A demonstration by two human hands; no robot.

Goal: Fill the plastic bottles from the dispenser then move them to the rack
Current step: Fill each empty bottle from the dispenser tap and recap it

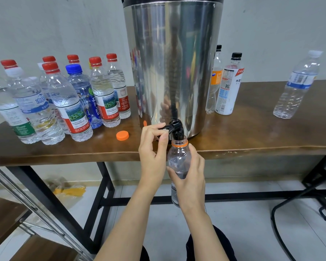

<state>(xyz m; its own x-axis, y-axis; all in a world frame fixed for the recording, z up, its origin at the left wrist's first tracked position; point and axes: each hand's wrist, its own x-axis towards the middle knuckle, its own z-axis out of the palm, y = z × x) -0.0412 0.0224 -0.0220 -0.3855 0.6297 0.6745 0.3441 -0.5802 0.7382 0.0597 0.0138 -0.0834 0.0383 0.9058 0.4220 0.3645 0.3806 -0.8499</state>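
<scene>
Head view. Item one: bottle, which I am holding under the tap of the dispenser, just beyond the tabletop edge. Right grip: fingers wrapping the bottle's middle. Left grip: thumb and forefinger pinching the tap lever. Item two: orange cap, lying loose on the tabletop near the tap. Risk I am weighing: the mouth slipping off the spout, or a late release, sending water over the floor. Bottle is being held upright, long axis vertical, mouth pointing up at the spout.
</scene>
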